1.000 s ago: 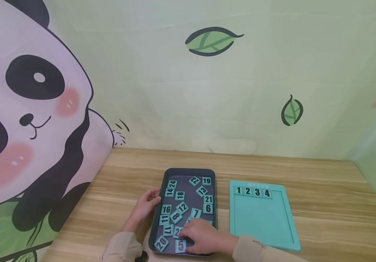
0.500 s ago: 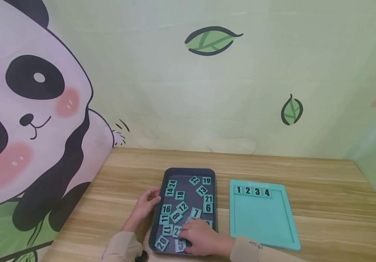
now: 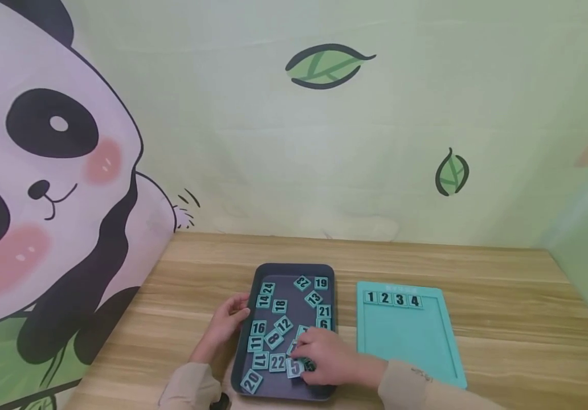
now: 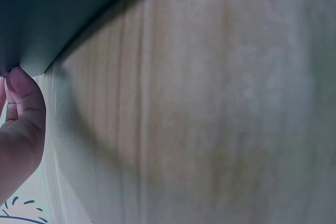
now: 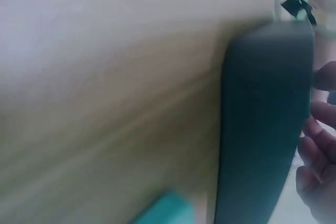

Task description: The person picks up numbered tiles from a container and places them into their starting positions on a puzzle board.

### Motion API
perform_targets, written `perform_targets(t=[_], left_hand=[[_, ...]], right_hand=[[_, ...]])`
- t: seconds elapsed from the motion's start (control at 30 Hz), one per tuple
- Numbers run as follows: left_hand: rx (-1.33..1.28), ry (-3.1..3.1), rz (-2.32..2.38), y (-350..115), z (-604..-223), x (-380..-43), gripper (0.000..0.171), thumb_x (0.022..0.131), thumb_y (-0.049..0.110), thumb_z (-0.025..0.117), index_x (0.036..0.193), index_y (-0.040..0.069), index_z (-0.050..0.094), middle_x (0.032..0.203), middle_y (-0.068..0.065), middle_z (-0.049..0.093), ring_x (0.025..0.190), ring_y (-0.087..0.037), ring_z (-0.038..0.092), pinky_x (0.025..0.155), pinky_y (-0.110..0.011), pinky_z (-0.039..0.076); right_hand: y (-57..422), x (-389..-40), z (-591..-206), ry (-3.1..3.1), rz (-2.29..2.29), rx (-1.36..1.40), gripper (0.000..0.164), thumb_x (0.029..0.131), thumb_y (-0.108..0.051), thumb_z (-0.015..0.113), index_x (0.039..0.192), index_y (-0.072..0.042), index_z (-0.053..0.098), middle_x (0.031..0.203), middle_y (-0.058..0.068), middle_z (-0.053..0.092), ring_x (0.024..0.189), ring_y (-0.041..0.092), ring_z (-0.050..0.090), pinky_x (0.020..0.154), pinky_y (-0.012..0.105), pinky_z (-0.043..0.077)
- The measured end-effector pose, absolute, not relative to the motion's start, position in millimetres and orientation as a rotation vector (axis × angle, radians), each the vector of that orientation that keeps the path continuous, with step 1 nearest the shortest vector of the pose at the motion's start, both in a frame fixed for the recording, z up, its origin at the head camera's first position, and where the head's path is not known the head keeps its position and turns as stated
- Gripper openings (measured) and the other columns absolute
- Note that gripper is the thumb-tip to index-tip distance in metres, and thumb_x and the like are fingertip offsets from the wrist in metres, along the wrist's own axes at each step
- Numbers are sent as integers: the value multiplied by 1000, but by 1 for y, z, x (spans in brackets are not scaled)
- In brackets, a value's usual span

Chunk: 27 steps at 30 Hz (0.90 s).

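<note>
My left hand (image 3: 228,322) grips the left side of a dark tray (image 3: 294,269), thumb against its edge. In the left wrist view, the thumb and fingers (image 4: 23,95) meet that tray's wall. Over the tray's near right part, my right hand (image 3: 325,359) pinches a teal number tile marked 5 (image 3: 295,368) between thumb and fingers, covering some tiles below. Several other tiles lie scattered in the tray, among them 22 (image 3: 277,363), 20 (image 3: 251,381) and 12 (image 3: 283,324). Past the tray's dark wall, fingers (image 5: 312,156) show in the right wrist view.
To the right of the tray lies a teal board (image 3: 407,336) with a raised rim. Tiles 1 (image 3: 370,297), 2 (image 3: 384,298), 3 (image 3: 399,299) and 4 (image 3: 415,301) stand in a row along its top. The wooden table (image 3: 509,319) meets a printed wall behind.
My right hand has picked up tile 5 from the tray's near edge and moved it slightly away from me and to the right. The left hand stays on the tray.
</note>
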<state>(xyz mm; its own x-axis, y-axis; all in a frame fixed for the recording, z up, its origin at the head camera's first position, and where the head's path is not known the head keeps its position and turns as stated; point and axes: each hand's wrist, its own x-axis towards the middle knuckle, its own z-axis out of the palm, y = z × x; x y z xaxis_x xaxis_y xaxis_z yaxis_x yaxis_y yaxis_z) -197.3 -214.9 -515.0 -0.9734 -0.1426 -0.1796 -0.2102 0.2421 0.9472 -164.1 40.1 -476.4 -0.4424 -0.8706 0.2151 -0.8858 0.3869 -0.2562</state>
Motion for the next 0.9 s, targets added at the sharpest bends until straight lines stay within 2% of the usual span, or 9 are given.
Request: perform_targets(t=[0.43,0.9], left_hand=[[-353,2444,1832,-216,-513,-196,35,87,7,50,122,5,49,111,-15,52,99,-23,49,75,-29,45],[-343,2441,1819,-215,-513,-196,35,87,8,50,122,5,48,113,-15,52,100,-23,49,76,-31,45]], right_hand=[[93,-178,-468,-2737,734,1354,29,71,-21,67,98,-11,67,89,-5,55,81,5,47,69,17,43],[162,-191,-469,-2861,662,1044,28,70,-19,68,97,-12,67,88,-7,53,82,8,47,69,25,44]])
